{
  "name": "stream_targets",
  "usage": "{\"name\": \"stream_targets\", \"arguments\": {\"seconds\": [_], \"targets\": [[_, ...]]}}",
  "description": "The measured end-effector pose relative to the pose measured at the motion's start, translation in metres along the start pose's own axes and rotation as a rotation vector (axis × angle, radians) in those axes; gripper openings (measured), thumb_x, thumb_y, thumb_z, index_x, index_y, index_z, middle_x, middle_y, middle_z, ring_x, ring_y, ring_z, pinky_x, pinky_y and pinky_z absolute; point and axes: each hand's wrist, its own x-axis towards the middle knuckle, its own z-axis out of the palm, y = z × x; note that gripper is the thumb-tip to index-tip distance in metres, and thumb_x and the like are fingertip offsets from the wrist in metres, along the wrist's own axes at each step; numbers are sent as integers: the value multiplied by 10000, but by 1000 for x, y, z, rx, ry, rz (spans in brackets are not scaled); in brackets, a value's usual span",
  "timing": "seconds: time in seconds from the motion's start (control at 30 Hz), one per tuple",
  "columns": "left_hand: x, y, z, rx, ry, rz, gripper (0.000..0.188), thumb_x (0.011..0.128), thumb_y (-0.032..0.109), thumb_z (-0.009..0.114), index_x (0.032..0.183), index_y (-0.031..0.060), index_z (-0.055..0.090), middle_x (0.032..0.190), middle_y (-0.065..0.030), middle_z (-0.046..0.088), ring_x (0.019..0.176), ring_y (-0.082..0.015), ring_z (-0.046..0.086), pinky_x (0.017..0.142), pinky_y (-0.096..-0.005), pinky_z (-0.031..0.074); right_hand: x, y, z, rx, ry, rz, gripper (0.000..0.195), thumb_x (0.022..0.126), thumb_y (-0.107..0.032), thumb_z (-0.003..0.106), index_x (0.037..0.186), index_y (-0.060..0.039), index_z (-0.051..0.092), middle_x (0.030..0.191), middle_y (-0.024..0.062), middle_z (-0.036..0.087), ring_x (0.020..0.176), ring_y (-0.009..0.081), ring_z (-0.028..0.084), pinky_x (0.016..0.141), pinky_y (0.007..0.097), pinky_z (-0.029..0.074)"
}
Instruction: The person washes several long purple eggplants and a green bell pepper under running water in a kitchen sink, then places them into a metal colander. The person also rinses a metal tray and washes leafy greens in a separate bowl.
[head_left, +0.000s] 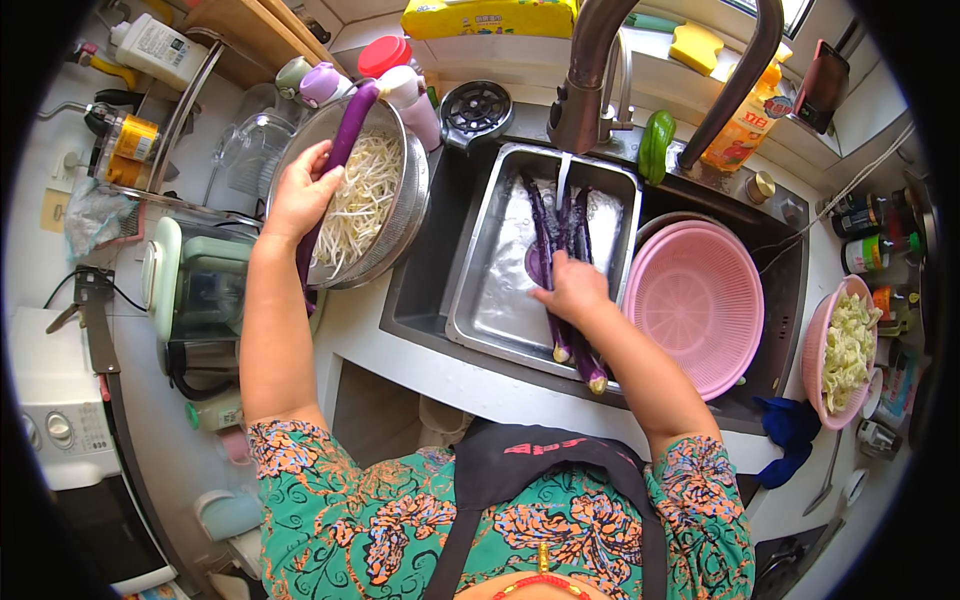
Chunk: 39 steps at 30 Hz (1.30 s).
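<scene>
My left hand (306, 191) grips a long purple eggplant (355, 124) and holds it across the top of a metal strainer (409, 217). Pale bean sprouts (365, 191) fill the strainer under it. Over the sink, my right hand (574, 289) is closed around several more long eggplants (541, 221). They lie lengthwise in a rectangular steel tray (480, 300), and their stem ends jut past its near rim. Water runs from the dark faucet (577, 112) onto them. Where my right fingers wrap underneath is partly hidden.
Pink plastic colanders (694, 307) sit in the sink's right side. A green pepper (656, 146) lies by the faucet. On the right counter, a pink basket (814, 352) holds chopped pale leafy vegetable (847, 349). A blue cloth (787, 439) hangs near the sink's corner. A blender jug (210, 285) stands left.
</scene>
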Motion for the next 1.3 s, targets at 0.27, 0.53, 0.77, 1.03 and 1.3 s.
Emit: {"name": "stream_targets", "arguments": {"seconds": [0.27,0.53,0.77,1.03,1.3], "targets": [[-41,58,67,614,507,525,406,787,77,615,1174,-4,525,1206,-179,511,1135,-299,486,981,-367,366,5,16,14,323,18,99,571,637,-174,673,1132,23,467,803,188,609,790,312,635,687,382,515],[-82,15,278,-692,-152,-256,351,856,260,622,1023,-33,527,952,-99,579,855,-173,565,784,-311,462,-38,15,-39,1349,-89,186,517,720,-13,583,1215,-7,432,913,86,534,720,134,588,588,236,490],[26,-5,309,-1211,-161,-631,234,892,241,562,741,79,485,625,-17,494,499,-115,473,437,-257,426,-74,23,-57,996,-54,-5,475,712,6,532,1178,-24,444,849,70,512,752,133,502,685,263,435],[19,24,337,-1168,-124,-577,144,918,234,515,895,107,453,697,-29,498,560,-134,501,477,-297,477,-59,49,-60,588,209,-94,450,696,-38,596,1138,-51,517,905,163,522,844,306,542,756,360,445],[44,-5,299,-1240,69,-476,245,941,309,476,895,69,488,689,-15,476,546,-123,460,498,-270,426,-61,58,-63,450,208,-190,472,689,-2,583,1139,-136,533,912,152,510,820,314,543,712,367,448]]}}
